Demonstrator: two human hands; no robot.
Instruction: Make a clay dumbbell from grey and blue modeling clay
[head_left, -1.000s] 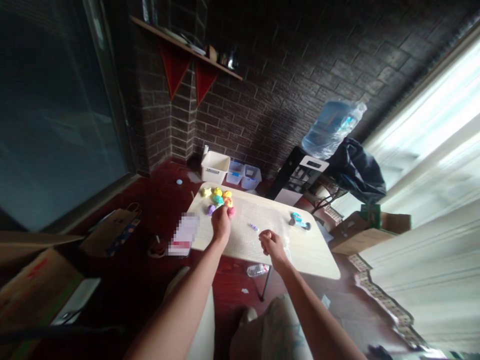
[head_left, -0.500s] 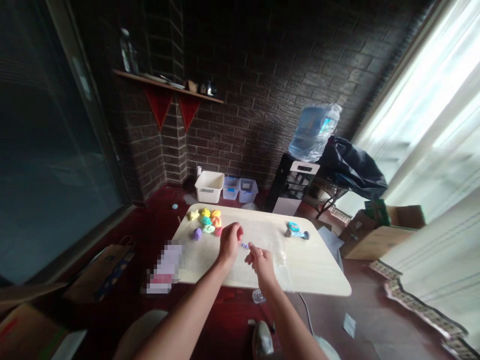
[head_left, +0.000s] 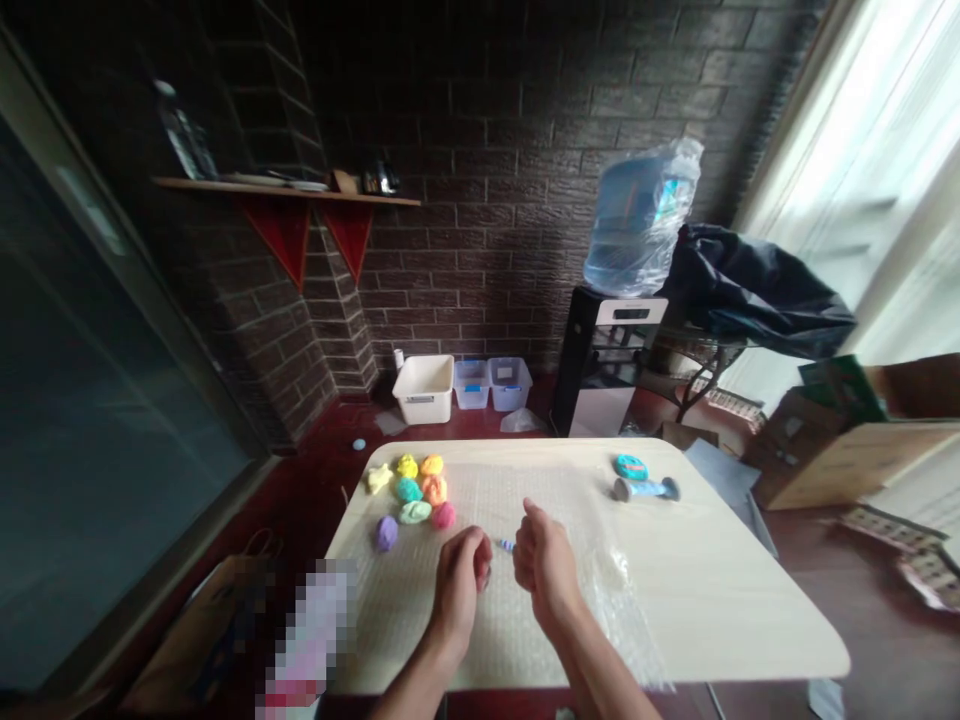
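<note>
My left hand (head_left: 459,580) is over the front middle of the table, its fingers curled in towards the palm. Across from it my right hand (head_left: 546,560) is closed, thumb uppermost. A small purple-and-white striped piece (head_left: 507,545) shows in the gap, close against the right fingers. Whether it is gripped or lies on the bubble wrap (head_left: 517,490) cannot be made out. Left of the hands sit several soft clay-like lumps, among them a purple lump (head_left: 387,533), a pink lump (head_left: 443,515), a pale green lump (head_left: 415,513) and an orange lump (head_left: 435,490).
On the right of the pale table (head_left: 735,590) lie a blue roller-like tool (head_left: 646,489) and a teal round item (head_left: 631,467). Beyond the table stand a white bin (head_left: 424,390), two clear bins and a water dispenser (head_left: 611,365). Cardboard boxes (head_left: 847,460) are at the right.
The view has come nearer and turned, so the table looks larger. My right hand has turned thumb-up and its fingers have closed more. The striped piece still shows between the hands.
</note>
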